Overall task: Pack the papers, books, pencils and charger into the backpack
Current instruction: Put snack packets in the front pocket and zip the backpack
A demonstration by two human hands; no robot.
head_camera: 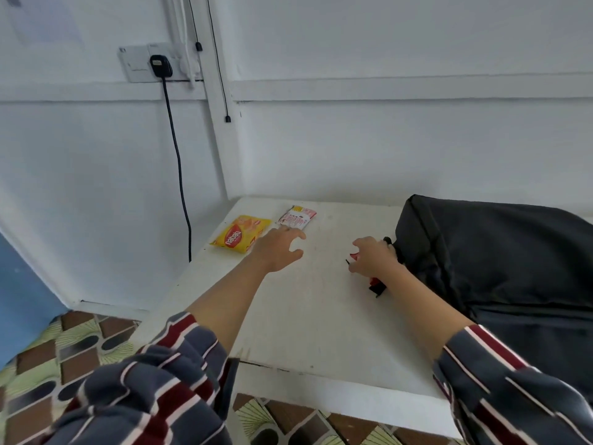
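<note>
Right hand (373, 256) curls round a small red-and-black item (376, 282), identity unclear, at the backpack's (500, 261) left edge, while the left hand (279, 248) hovers open and empty farther left, by snack packets (240, 234) it could wrongly pack.

Right hand (373, 256) around red-black object (376, 284)

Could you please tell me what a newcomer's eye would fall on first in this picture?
The bright yellow plastic snack packet at the far left corner of the white table stands out most. A white and red wrapped packet lies beside it, and the left hand, fingers spread, is close to both. On the right lies a large black fabric backpack, and the right hand next to it grips thin red and black sticks, likely pencils.
</note>
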